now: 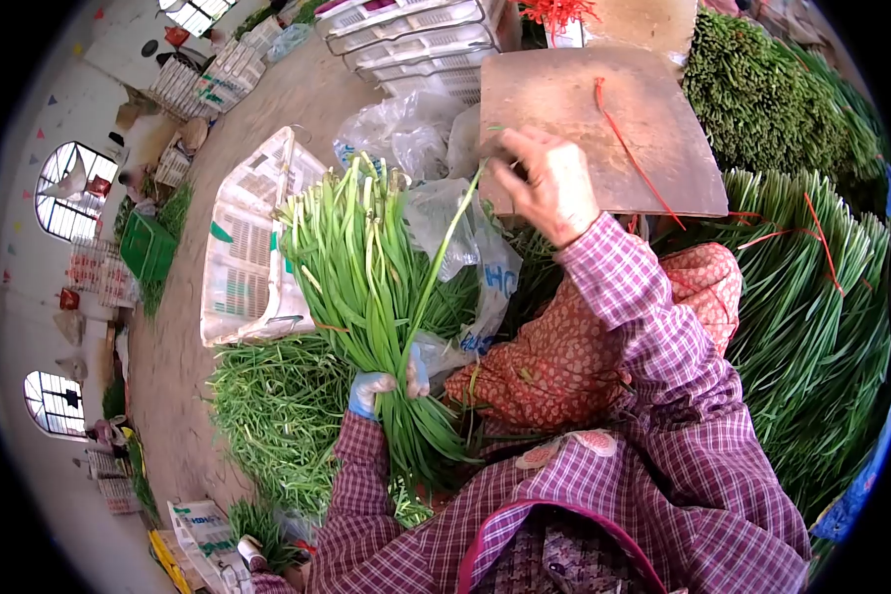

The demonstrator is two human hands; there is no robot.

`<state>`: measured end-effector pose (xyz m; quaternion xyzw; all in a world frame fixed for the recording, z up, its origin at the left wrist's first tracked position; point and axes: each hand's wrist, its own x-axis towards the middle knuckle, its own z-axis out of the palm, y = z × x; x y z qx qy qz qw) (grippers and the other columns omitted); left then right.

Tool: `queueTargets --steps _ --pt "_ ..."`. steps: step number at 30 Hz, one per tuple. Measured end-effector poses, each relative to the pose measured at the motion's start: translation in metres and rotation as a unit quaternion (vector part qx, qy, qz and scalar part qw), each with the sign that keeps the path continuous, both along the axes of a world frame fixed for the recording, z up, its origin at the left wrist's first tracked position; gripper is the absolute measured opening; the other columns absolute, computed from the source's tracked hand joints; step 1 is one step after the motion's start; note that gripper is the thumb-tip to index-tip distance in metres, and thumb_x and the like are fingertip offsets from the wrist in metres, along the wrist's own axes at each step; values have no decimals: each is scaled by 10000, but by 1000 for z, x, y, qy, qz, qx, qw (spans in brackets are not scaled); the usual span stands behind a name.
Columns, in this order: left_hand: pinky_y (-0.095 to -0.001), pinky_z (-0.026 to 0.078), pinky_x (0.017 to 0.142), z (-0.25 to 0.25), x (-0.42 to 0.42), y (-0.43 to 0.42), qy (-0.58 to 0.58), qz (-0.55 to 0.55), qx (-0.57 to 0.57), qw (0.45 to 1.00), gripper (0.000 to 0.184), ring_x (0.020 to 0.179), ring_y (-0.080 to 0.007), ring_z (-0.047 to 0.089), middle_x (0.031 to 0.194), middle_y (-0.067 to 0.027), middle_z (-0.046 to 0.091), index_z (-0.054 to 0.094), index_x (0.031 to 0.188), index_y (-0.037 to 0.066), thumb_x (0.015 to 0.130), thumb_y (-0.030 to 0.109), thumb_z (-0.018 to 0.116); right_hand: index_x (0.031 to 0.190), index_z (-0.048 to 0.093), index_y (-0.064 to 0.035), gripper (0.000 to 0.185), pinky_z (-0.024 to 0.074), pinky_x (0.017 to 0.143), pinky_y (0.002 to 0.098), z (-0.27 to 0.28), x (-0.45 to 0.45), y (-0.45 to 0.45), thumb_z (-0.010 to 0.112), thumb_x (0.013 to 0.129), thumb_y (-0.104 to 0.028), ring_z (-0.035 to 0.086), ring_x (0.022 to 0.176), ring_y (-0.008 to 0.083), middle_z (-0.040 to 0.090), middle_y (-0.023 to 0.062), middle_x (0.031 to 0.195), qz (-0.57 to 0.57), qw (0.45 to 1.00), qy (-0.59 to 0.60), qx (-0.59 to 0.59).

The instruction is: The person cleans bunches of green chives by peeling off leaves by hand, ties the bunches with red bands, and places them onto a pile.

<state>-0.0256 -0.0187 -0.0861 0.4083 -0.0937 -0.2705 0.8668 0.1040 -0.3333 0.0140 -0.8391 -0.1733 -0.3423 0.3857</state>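
Note:
My left hand [386,388], in a pale blue and white glove, is wrapped round the lower part of a bunch of long green stalks [366,257]. Their pale ends point up and their leaves hang below the hand. One stalk [447,243] leans away from the bunch, its tip near my bare right hand [544,178]. The right fingers are bent, with thumb and forefinger near each other over the left edge of a brown board [604,129]. Blur at those fingertips hides whether they grip the stalk. A red tie [624,139] lies on the board.
A white plastic crate [243,247] stands left, above a heap of loose greens [277,416]. Clear plastic bags [406,129] lie beyond the bunch, near stacked white crates [416,45]. Tied green bundles [812,317] and darker bundles [762,99] fill the right side.

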Motion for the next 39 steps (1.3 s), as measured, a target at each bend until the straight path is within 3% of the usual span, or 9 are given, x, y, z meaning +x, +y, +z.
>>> queueTargets --steps 2,4,6,8,11,14,19,28,39 --pt "-385 460 598 -6 2 4 -20 -15 -30 999 336 628 -247 564 686 -110 567 589 940 -31 737 204 719 871 597 -72 130 500 620 420 -13 17 -18 615 794 -175 617 701 332 606 137 762 -25 1000 -14 1" --pt "-394 461 604 -10 5 10 -56 -48 -34 997 335 633 -243 561 701 -108 569 587 954 -32 755 207 713 902 632 -102 135 517 619 393 -19 27 -33 628 811 -201 641 678 297 648 108 766 -39 994 81 62" --pt "-403 461 610 -14 8 14 -92 -84 -39 992 334 637 -239 559 715 -107 572 585 968 -32 772 209 707 952 664 -149 164 541 637 359 -14 24 -35 636 827 -251 665 678 241 685 55 792 -98 993 61 -10" --pt "-413 467 635 -16 7 17 -97 -110 -24 989 362 665 -238 566 757 -105 578 574 1008 -35 802 234 700 988 674 -184 200 554 670 335 -12 13 -25 641 829 -300 676 719 202 701 15 850 -68 956 245 -149" --pt "-414 475 662 -27 6 24 -65 -129 -27 989 389 689 -241 575 790 -107 583 563 1037 -38 821 259 692 1006 667 -111 301 535 753 336 -11 -2 1 687 797 -328 673 822 216 703 58 882 174 975 132 35" --pt "-408 480 682 -20 5 15 -80 -126 -7 989 416 708 -246 583 776 -111 582 560 1041 -39 826 292 689 1010 662 -56 291 524 734 318 11 -20 19 705 795 -248 673 799 229 701 81 863 286 916 227 164" --pt "-392 484 687 -5 7 3 -90 -139 27 986 450 701 -239 587 735 -108 583 569 961 -21 786 369 710 957 650 -24 226 500 656 322 6 -18 27 681 803 -186 659 742 233 658 146 818 241 938 177 177" --pt "-369 483 678 -19 9 13 -79 -157 50 983 488 700 -233 592 749 -110 603 569 950 -16 753 402 727 978 640 -18 206 497 656 287 -4 -23 29 669 833 -161 611 709 100 671 91 808 312 893 199 258" --pt "-373 508 699 -16 11 6 -93 -164 14 982 431 700 -222 609 754 -111 612 585 941 -20 777 355 718 994 648 3 232 506 675 330 -14 -28 35 668 815 -143 659 772 198 659 161 858 297 915 195 191"
